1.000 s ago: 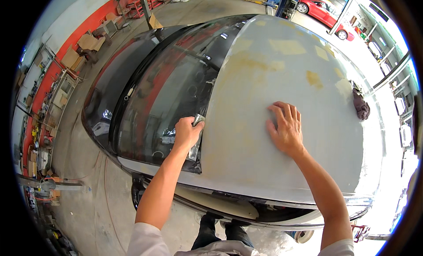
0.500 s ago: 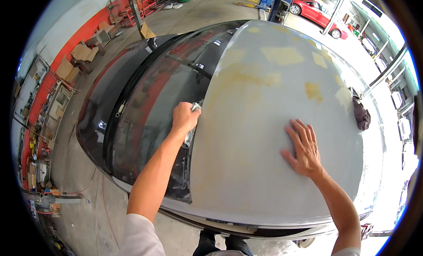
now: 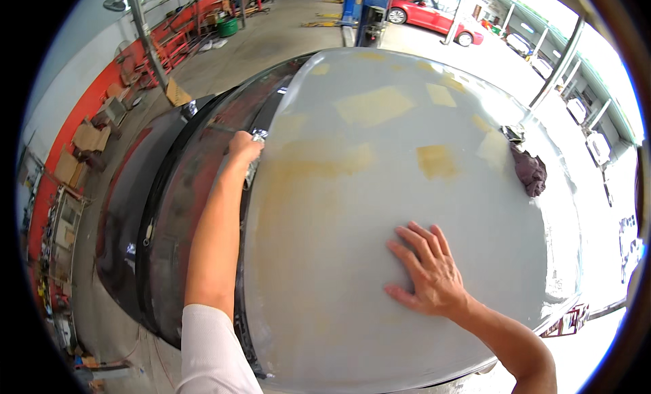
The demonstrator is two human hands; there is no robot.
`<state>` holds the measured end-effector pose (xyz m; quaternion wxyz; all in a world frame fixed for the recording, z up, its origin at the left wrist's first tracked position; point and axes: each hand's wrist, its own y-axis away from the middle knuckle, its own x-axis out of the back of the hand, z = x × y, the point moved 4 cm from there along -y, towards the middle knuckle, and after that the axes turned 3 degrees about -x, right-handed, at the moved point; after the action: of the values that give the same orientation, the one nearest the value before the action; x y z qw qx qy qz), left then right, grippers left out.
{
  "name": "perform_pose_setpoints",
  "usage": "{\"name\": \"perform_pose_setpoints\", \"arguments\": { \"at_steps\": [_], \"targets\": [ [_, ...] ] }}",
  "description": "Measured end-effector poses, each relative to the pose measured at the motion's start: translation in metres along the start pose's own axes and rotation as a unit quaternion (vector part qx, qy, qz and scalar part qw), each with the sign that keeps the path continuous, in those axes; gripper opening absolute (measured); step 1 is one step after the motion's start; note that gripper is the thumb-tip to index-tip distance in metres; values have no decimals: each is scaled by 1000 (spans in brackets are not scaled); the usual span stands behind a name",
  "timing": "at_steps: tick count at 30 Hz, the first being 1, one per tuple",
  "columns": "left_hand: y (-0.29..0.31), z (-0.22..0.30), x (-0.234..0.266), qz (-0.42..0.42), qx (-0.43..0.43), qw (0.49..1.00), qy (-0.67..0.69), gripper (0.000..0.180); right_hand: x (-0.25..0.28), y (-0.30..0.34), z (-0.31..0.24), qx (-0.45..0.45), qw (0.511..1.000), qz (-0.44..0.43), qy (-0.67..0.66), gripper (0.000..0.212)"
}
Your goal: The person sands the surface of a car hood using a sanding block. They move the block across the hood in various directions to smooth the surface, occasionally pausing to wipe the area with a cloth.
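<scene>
A car roof in dull grey, with yellowish and brownish patches, fills the middle of the head view. My left hand is closed around a crumpled, shiny silvery sheet. It is at the seam between the roof's left edge and the dark car window. The sheet's lower part hangs out below my fingers along that edge; its exact kind is unclear. My right hand lies flat on the grey roof with its fingers spread, holding nothing.
A bunched dark cloth lies on the roof's right side. Beyond the car stand a blue lift post and a red car. Shelving and cardboard boxes line the red-and-white wall at left.
The view has shifted, so the car sits further left and lower. My left hand has slid farther away along the roof edge with the sheet. My right hand stays about where it was.
</scene>
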<state>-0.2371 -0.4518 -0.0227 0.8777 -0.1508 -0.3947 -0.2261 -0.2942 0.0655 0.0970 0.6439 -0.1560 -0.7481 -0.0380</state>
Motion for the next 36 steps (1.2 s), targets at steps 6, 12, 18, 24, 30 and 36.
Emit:
{"name": "perform_pose_setpoints", "arguments": {
  "at_steps": [6, 12, 18, 24, 30, 36],
  "targets": [
    [-24, 25, 1, -32, -17, 999, -35, 44, 5, 5, 3, -1, 1000, 15, -9, 68],
    [69, 0, 21, -68, -38, 996, -34, 33, 0, 5, 6, 7, 1000, 18, 10, 69],
    [149, -19, 51, -50, -32, 997, 50, 32, -3, 2, -5, 4, 1000, 27, 4, 69],
    [35, -19, -16, -55, -71, 992, 84, 29, -9, 14, 16, 5, 1000, 9, -14, 72],
    [-203, -148, 28, -101, -185, 978, -3, 16, -15, 5, -4, 59, 986, 120, -101, 67],
    [-198, -136, -54, -127, -160, 975, 92, 16, -15, 31, -9, 29, 984, 114, -131, 63]
  ]
}}
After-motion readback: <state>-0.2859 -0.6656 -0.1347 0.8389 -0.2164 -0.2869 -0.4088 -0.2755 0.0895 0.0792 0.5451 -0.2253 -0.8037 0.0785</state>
